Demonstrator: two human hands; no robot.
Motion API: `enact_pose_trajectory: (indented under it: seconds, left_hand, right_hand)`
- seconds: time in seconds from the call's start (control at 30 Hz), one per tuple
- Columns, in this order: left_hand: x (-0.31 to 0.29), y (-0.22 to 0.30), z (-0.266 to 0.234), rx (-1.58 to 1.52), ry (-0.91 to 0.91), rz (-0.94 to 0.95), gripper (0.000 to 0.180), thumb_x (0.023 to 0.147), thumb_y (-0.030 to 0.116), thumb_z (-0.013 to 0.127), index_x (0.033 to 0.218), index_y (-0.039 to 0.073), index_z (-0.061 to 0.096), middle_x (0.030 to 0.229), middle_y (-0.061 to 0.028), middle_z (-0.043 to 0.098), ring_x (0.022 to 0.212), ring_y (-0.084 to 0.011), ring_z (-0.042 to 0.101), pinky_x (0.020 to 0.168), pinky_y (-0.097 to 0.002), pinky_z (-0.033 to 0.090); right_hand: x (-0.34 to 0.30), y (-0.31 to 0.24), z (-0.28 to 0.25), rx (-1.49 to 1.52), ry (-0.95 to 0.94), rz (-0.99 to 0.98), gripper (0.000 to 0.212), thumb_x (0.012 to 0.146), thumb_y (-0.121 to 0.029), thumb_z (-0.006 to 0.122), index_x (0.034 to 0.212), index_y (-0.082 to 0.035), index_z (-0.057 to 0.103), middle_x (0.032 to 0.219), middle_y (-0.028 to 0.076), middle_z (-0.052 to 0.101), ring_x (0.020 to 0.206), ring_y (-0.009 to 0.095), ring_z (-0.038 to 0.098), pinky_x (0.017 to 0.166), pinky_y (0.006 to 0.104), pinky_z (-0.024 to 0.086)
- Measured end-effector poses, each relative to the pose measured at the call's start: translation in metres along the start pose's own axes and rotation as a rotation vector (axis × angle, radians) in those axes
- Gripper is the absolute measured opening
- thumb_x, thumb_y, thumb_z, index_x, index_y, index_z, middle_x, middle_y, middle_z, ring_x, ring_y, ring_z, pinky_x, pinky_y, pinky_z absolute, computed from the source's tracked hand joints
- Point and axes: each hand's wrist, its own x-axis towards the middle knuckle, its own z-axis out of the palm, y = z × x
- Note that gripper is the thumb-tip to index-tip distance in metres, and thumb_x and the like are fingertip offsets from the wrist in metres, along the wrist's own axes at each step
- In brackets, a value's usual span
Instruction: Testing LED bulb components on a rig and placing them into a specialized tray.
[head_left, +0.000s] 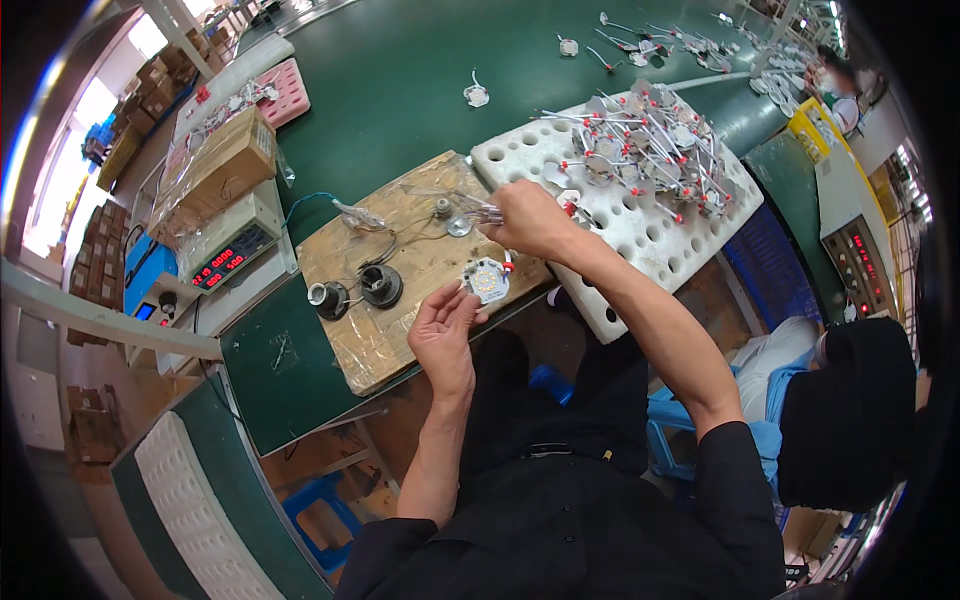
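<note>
Caught mid-job at a green table [400,90], with one disc [488,282] in hand and many more around. Pinches the near left edge of that disc between thumb and fingertips of the left hand [442,335], at the near right part of a brown board [368,345]; cannot tell whether resting on it or just above. Curls the fingers of the right hand [530,220], farther off and to the right, around slim pieces [487,213] too small to identify. Looks to be partway through a batch, judging by the pile [650,150] heaped on a white foam tray [520,165] to the right and by loose discs [650,48] scattered across the far right of the table. Cannot tell finished from waiting in either group, nor say how much remains for the held disc. Shows, in that disc, a pale, roughly round face with a ring of small yellowish dots, plus a red connector [508,267] at the far right edge. Leaves a black cup [381,286], on the board's left, untouched by either hand.
</note>
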Motion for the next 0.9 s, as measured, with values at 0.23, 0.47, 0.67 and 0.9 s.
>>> enact_pose_trajectory:
  seconds: [0.23,0.47,0.67,0.9]
  left_hand:
    - [0.027,-0.002,-0.006,0.119,0.053,0.113,0.022,0.089,-0.005,0.071,0.11,-0.006,0.066,0.096,-0.0116,0.071,0.082,-0.0139,0.068,0.069,-0.0249,0.06]
    - [0.033,-0.007,-0.004,0.136,0.024,0.156,0.021,0.089,-0.005,0.071,0.11,-0.006,0.067,0.096,-0.0114,0.071,0.083,-0.0147,0.069,0.068,-0.0259,0.061]
    - [0.031,-0.009,-0.013,0.245,0.031,0.278,0.018,0.087,-0.006,0.071,0.104,-0.004,0.071,0.097,-0.0065,0.071,0.089,-0.012,0.065,0.08,-0.0254,0.053]
    - [0.038,-0.022,-0.022,0.29,0.059,0.169,0.014,0.085,-0.004,0.072,0.099,-0.004,0.072,0.093,-0.0053,0.072,0.089,-0.0108,0.063,0.082,-0.0259,0.05]
  right_hand:
    - [0.034,-0.004,0.017,-0.155,-0.123,0.031,0.022,0.072,-0.018,0.075,0.074,0.003,0.069,0.074,0.027,0.066,0.075,0.043,0.068,0.073,0.0497,0.055]
    - [0.045,0.002,0.023,-0.205,-0.154,0.029,0.018,0.07,-0.013,0.075,0.076,0.004,0.071,0.081,0.027,0.068,0.08,0.043,0.069,0.074,0.0499,0.057]
    - [0.053,0.017,0.032,-0.112,-0.191,0.048,0.015,0.076,-0.014,0.067,0.079,0.0,0.07,0.078,0.026,0.068,0.078,0.039,0.07,0.071,0.0473,0.057]
    - [0.047,0.003,0.023,-0.06,-0.275,0.192,0.017,0.087,-0.01,0.057,0.083,0.002,0.068,0.077,0.021,0.07,0.073,0.033,0.072,0.065,0.0446,0.058]
